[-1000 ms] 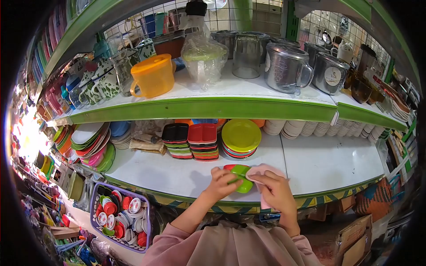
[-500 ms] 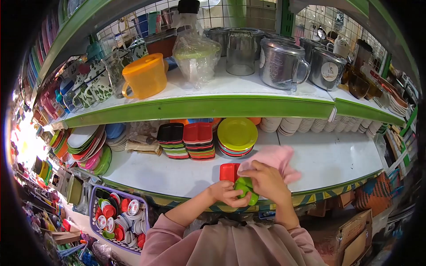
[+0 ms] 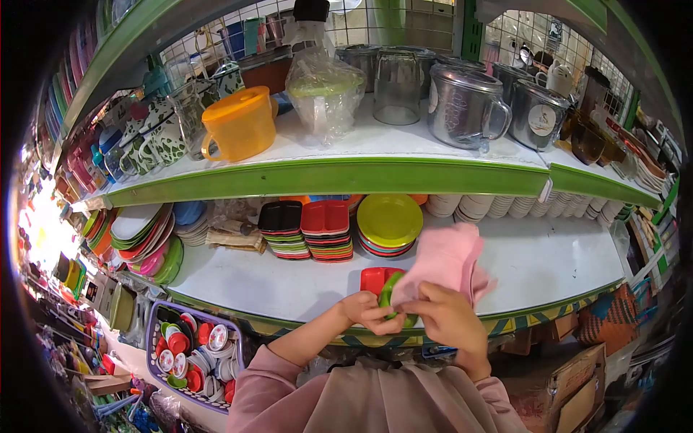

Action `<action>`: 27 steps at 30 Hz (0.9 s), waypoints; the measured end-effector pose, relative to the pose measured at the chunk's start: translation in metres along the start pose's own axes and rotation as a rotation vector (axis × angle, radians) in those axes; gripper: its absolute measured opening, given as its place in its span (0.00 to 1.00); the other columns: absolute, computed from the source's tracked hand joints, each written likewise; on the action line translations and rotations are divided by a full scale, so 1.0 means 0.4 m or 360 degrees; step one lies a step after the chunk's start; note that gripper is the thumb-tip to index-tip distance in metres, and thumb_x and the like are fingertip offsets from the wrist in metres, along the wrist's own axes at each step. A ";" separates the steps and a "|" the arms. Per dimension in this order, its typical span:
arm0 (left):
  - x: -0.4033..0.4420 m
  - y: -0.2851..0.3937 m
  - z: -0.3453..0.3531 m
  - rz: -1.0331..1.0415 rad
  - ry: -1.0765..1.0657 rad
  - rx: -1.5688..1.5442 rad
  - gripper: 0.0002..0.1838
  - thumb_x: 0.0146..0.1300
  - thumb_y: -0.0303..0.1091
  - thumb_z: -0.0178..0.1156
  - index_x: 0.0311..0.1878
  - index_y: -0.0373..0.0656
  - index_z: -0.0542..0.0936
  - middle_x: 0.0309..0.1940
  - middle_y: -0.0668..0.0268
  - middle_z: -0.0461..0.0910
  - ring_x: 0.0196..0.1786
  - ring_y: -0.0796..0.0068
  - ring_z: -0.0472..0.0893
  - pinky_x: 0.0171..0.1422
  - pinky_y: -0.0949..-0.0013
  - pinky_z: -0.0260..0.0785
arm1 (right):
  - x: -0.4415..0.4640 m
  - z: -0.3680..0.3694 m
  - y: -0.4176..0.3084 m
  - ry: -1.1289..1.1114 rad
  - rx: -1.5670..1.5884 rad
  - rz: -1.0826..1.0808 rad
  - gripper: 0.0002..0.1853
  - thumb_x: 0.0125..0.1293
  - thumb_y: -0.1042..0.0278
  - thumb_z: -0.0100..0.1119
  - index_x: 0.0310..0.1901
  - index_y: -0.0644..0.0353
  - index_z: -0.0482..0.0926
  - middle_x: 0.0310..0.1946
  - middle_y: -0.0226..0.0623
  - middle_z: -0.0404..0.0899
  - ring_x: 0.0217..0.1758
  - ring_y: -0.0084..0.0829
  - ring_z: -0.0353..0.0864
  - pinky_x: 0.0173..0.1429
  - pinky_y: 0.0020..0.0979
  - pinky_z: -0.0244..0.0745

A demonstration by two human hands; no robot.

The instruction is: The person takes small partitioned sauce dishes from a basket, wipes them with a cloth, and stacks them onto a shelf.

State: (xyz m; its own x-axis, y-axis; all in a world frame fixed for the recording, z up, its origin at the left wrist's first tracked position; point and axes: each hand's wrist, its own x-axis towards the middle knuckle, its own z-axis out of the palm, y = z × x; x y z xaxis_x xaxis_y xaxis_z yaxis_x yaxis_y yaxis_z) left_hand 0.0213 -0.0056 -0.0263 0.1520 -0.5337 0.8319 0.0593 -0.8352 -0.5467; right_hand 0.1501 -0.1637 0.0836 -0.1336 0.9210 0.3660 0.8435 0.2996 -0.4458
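Over the front edge of the lower shelf, my left hand is closed on a small green dish, now tilted on its side. My right hand pinches a pink cloth and holds it against the dish; the loose part of the cloth spreads up and to the right. Just behind the dish, a red divided dish lies on the shelf, partly hidden by my hands and the green dish.
Behind stand stacks of black divided dishes, red divided dishes and yellow-green plates. White bowls line the back. Above, the upper shelf holds an orange cup and metal mugs. A purple basket of small dishes sits lower left.
The green dish has turned from facing up to standing on its side. My right hand has shifted slightly right and down, and the cloth has swung upward.
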 end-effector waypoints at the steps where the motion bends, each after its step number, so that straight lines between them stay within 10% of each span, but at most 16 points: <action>1: 0.000 0.000 -0.002 0.0019 -0.0005 0.0026 0.06 0.54 0.42 0.59 0.36 0.59 0.75 0.48 0.77 0.61 0.50 0.80 0.64 0.37 0.71 0.56 | -0.012 -0.008 -0.001 -0.0062 0.0034 0.0006 0.20 0.47 0.79 0.56 0.43 0.52 0.82 0.33 0.37 0.71 0.39 0.42 0.77 0.43 0.39 0.73; 10: 0.003 0.005 -0.011 0.0003 -0.0018 0.0134 0.06 0.50 0.38 0.62 0.32 0.62 0.76 0.44 0.77 0.63 0.46 0.77 0.66 0.41 0.66 0.57 | -0.003 0.016 -0.002 0.0181 -0.0059 0.0113 0.21 0.45 0.82 0.55 0.42 0.52 0.82 0.35 0.36 0.73 0.39 0.41 0.77 0.44 0.39 0.74; 17: 0.024 0.044 -0.052 -0.1672 0.0095 -0.0042 0.09 0.48 0.26 0.60 0.32 0.42 0.72 0.34 0.66 0.65 0.38 0.66 0.66 0.42 0.66 0.59 | -0.024 0.124 0.256 0.0505 -0.0504 0.0527 0.18 0.49 0.82 0.56 0.41 0.51 0.84 0.29 0.37 0.71 0.35 0.40 0.76 0.39 0.37 0.72; 24: 0.051 0.036 -0.067 -0.2748 -0.0088 -0.0660 0.07 0.73 0.32 0.43 0.41 0.39 0.67 0.34 0.64 0.66 0.40 0.77 0.66 0.47 0.73 0.61 | -0.014 0.160 0.257 0.0663 -0.0848 0.0190 0.18 0.59 0.69 0.58 0.53 0.55 0.78 0.34 0.39 0.74 0.34 0.37 0.74 0.38 0.31 0.70; 27: 0.009 0.035 -0.031 -0.2694 -0.0122 -0.0641 0.08 0.71 0.32 0.45 0.41 0.36 0.66 0.27 0.57 0.70 0.32 0.69 0.70 0.40 0.66 0.65 | 0.022 0.174 0.189 0.0543 0.0566 0.0457 0.19 0.64 0.66 0.57 0.57 0.58 0.75 0.35 0.41 0.74 0.32 0.36 0.73 0.37 0.27 0.69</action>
State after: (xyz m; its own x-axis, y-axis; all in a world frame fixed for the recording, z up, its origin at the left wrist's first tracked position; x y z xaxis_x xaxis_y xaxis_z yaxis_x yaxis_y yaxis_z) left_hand 0.0105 -0.0209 -0.0297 0.2298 0.8878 0.3988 -0.0382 -0.4012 0.9152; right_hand 0.1764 -0.1157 -0.0037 0.3005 0.8629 0.4062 0.5862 0.1689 -0.7924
